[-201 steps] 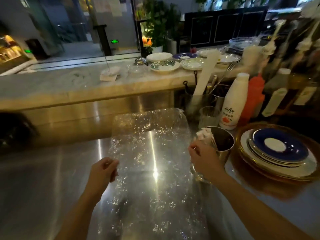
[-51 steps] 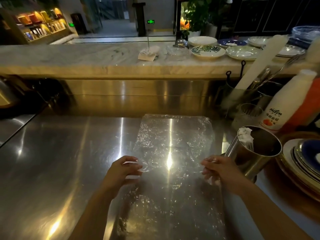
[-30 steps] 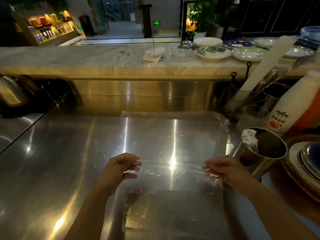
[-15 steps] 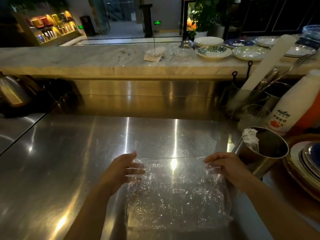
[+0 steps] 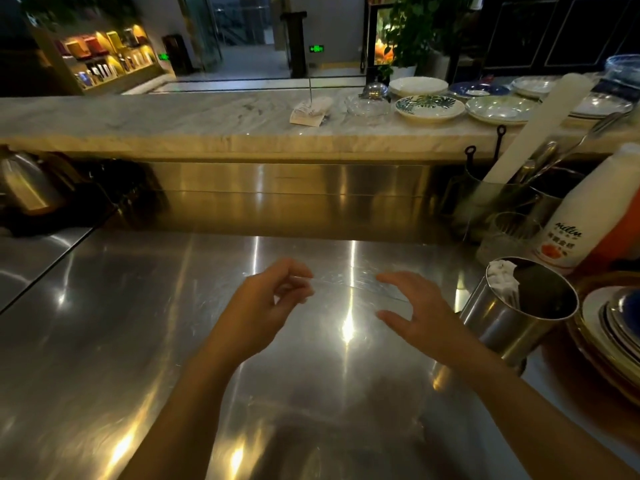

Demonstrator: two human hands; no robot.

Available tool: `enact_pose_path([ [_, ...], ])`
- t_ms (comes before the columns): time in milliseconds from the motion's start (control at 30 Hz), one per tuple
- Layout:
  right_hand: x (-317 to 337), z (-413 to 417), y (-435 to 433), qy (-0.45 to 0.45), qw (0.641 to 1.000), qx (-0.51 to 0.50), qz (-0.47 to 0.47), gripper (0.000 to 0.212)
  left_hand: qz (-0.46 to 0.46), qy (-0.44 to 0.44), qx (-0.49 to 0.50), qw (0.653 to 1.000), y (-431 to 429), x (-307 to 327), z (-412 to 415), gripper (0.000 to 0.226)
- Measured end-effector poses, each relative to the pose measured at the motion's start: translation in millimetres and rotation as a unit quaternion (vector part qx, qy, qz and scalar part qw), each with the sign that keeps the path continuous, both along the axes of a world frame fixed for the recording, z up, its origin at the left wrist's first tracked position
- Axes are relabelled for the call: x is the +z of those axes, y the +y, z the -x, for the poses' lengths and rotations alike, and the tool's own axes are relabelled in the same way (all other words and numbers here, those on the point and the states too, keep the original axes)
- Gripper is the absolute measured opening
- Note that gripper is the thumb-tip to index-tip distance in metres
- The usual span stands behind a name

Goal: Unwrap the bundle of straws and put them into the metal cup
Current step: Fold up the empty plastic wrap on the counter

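Observation:
A steel cup (image 5: 498,327) stands on the counter at the right, with the white paper-wrapped straws (image 5: 503,276) leaning inside its near-left rim. A clear sheet of plastic wrap (image 5: 346,289) stretches between my hands, nearly invisible except for its top edge. My left hand (image 5: 263,306) pinches that edge between thumb and fingertips. My right hand (image 5: 415,317) hovers at the other end with fingers spread, just left of the cup, and the edge runs into the gap between thumb and fingers.
Stacked plates (image 5: 613,327) sit at the right edge. Behind the cup are a white bottle (image 5: 581,216), a glass (image 5: 509,233) and a utensil holder (image 5: 491,199). A marble ledge (image 5: 173,126) carrying plates runs across the back. A kettle (image 5: 24,188) sits far left.
My hands have drawn closer together and moved forward. The crinkled wrap that lay spread between them is now gathered narrower. My right hand's fingers have spread apart.

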State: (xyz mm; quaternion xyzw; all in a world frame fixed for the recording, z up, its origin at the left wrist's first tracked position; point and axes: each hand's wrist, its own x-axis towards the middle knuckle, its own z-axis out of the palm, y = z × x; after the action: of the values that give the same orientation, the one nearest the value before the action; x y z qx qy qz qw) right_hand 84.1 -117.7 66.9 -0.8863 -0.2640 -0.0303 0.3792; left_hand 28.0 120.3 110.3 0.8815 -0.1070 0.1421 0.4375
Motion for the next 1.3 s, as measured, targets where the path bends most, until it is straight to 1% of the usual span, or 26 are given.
enact_pose_path([
  [33,4.2,-0.4,3.4,0.037,0.999,0.028,0.003,0.054,-0.009,-0.002,-0.019,1.000,-4.1,2.4,-1.0,0.027],
  [67,7.9,-1.3,6.4,0.073,0.996,0.050,0.009,0.051,-0.014,-0.001,-0.035,0.999,-7.7,4.3,-1.7,0.024],
  [100,10.6,-2.5,9.0,0.099,0.993,0.068,0.008,0.041,-0.017,0.000,-0.046,0.999,-10.2,6.3,-2.7,0.022],
  [167,15.4,-4.3,10.9,0.122,0.989,0.077,-0.029,0.016,-0.011,-0.003,-0.054,0.998,-9.4,10.0,-5.4,0.017],
  [200,17.0,-5.3,9.8,0.127,0.988,0.071,-0.057,0.015,0.011,-0.001,-0.055,0.998,-5.4,11.1,-7.7,0.019],
  [233,17.8,-6.0,7.1,0.134,0.985,0.064,-0.089,0.017,0.059,0.009,-0.052,0.997,1.2,11.6,-10.6,0.023],
  [300,17.7,-7.4,-2.2,0.157,0.973,0.050,-0.165,0.018,0.210,0.043,-0.050,0.976,15.2,11.2,-14.5,0.030],
  [367,15.4,-8.1,-12.8,0.179,0.950,0.029,-0.252,0.016,0.343,0.076,-0.062,0.934,26.1,5.4,-15.3,0.049],
  [400,13.6,-8.7,-17.7,0.190,0.936,0.013,-0.295,0.016,0.404,0.103,-0.079,0.905,29.1,-0.3,-15.2,0.059],
  [433,12.1,-9.0,-21.7,0.201,0.921,-0.003,-0.334,0.014,0.455,0.131,-0.095,0.876,28.0,-4.6,-15.2,0.065],
  [467,9.3,-9.8,-25.1,0.213,0.906,-0.014,-0.366,0.010,0.484,0.153,-0.102,0.855,24.2,-9.4,-15.7,0.068],
  [500,7.5,-9.8,-27.2,0.225,0.892,-0.023,-0.392,0.009,0.493,0.179,-0.091,0.847,17.5,-13.0,-17.2,0.069],
  [567,3.5,-10.4,-27.7,0.242,0.874,-0.039,-0.420,0.010,0.466,0.244,-0.043,0.849,0.1,-18.4,-20.7,0.058],
  [600,0.5,-11.2,-27.4,0.245,0.871,-0.051,-0.424,0.009,0.445,0.267,-0.037,0.854,-8.0,-22.3,-22.2,0.051],
  [633,-1.4,-11.6,-26.9,0.247,0.869,-0.062,-0.424,0.009,0.429,0.277,-0.052,0.858,-15.0,-25.9,-22.3,0.047],
  [667,-3.5,-12.1,-26.4,0.246,0.869,-0.071,-0.424,0.011,0.409,0.271,-0.075,0.868,-20.3,-29.7,-22.0,0.046],
  [733,-6.4,-12.9,-26.8,0.242,0.867,-0.080,-0.429,0.015,0.358,0.236,-0.090,0.899,-23.8,-35.8,-19.2,0.053],
  [800,-8.4,-14.0,-28.5,0.243,0.861,-0.078,-0.439,0.013,0.322,0.207,-0.057,0.922,-23.0,-40.1,-19.8,0.048],
  [833,-8.7,-14.4,-29.9,0.249,0.859,-0.075,-0.442,0.011,0.323,0.197,-0.035,0.925,-22.6,-41.2,-20.9,0.042],
  [900,-11.1,-15.4,-33.6,0.262,0.857,-0.067,-0.438,0.012,0.343,0.179,0.008,0.922,-20.2,-44.3,-22.9,0.035],
  [967,-14.9,-15.3,-36.8,0.276,0.862,-0.059,-0.420,0.018,0.372,0.164,0.045,0.913,-16.1,-48.7,-24.5,0.020],
  [1000,-17.7,-15.2,-38.1,0.279,0.867,-0.056,-0.408,0.019,0.384,0.160,0.056,0.908,-14.8,-50.4,-24.3,0.017],
  [1100,-23.6,-15.2,-39.0,0.280,0.877,-0.058,-0.387,0.013,0.397,0.169,0.048,0.901,-15.5,-51.7,-21.8,0.017],
  [1167,-26.4,-16.7,-39.3,0.278,0.875,-0.064,-0.391,0.013,0.382,0.184,0.031,0.905,-15.7,-51.6,-18.7,0.025],
  [1200,-26.8,-17.2,-39.8,0.277,0.874,-0.063,-0.393,0.015,0.373,0.188,0.026,0.908,-15.3,-51.8,-18.0,0.026],
  [1300,-26.5,-16.5,-40.5,0.293,0.877,-0.036,-0.380,0.024,0.366,0.179,0.034,0.912,-13.9,-52.1,-18.9,0.013],
])
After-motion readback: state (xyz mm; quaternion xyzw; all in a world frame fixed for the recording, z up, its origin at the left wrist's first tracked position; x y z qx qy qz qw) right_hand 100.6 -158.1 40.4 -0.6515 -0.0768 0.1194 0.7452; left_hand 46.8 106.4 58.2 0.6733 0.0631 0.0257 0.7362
